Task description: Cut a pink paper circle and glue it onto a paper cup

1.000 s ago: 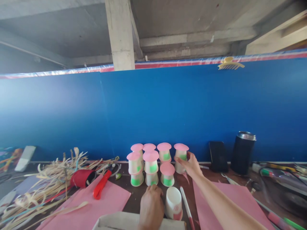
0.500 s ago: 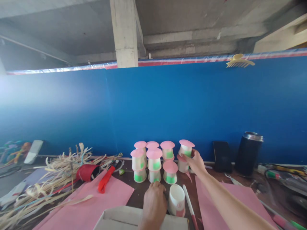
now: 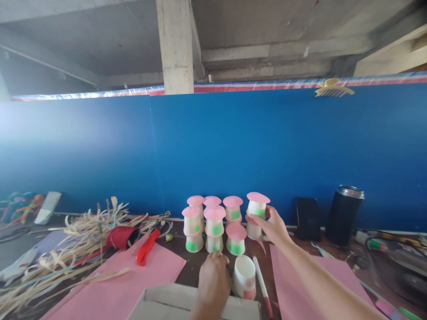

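Note:
My right hand (image 3: 274, 226) pinches a white paper cup (image 3: 256, 208) with a pink paper disc on top and a green patch on its side. That cup is upside down, over or on another disc-topped cup (image 3: 253, 230); I cannot tell whether they touch. To the left stand several upside-down paper cups (image 3: 214, 227) with pink discs, most stacked two high. A single-height disc-topped cup (image 3: 235, 240) is in front. My left hand (image 3: 215, 272) is closed, knuckles up, just before the stacks; anything in its fingers is hidden. Beside it stands an upright open paper cup (image 3: 244, 278).
A cardboard box (image 3: 167, 298) lies under my left wrist. Pink paper sheets (image 3: 147, 275) flank the cups, with a red-handled cutter (image 3: 147, 249) on the left one. A marker (image 3: 263, 284), phone (image 3: 307, 218), black flask (image 3: 345, 215) and wood-strip pile (image 3: 83, 240) surround them.
The cup in my right hand has shifted slightly left, along with that hand. My left hand stays closed in nearly the same place. The view has moved a little.

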The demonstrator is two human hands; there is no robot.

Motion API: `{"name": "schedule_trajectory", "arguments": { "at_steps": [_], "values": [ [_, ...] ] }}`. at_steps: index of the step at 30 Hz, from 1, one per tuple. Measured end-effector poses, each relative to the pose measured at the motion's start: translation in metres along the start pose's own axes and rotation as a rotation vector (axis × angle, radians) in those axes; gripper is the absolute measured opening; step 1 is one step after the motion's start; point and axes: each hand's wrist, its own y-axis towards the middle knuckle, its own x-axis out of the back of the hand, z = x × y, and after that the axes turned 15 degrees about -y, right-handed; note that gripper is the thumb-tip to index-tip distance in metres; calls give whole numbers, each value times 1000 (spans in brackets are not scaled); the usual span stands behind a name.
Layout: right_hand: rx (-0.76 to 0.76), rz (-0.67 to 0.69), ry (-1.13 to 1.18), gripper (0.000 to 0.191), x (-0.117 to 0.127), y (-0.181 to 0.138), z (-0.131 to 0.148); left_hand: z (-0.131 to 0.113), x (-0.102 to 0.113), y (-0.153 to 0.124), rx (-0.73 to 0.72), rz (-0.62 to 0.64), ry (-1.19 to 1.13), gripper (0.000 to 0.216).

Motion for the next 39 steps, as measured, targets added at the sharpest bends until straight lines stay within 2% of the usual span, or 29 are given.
{"name": "schedule_trajectory", "arguments": {
  "at_steps": [15,19,23,39],
  "values": [
    [141,118,130,46,-18,-43,33,0,-3,0,42,-38,-2,30],
    [173,128,144,42,-27,-47,35,-1,-1,0,48,-12,-8,30],
    [171,132,140,44,-32,-49,34,1,-2,1,33,-38,-20,31],
    [141,148,120,47,-41,-50,28,6,-6,1,-1,-68,-65,32]
  ]
}}
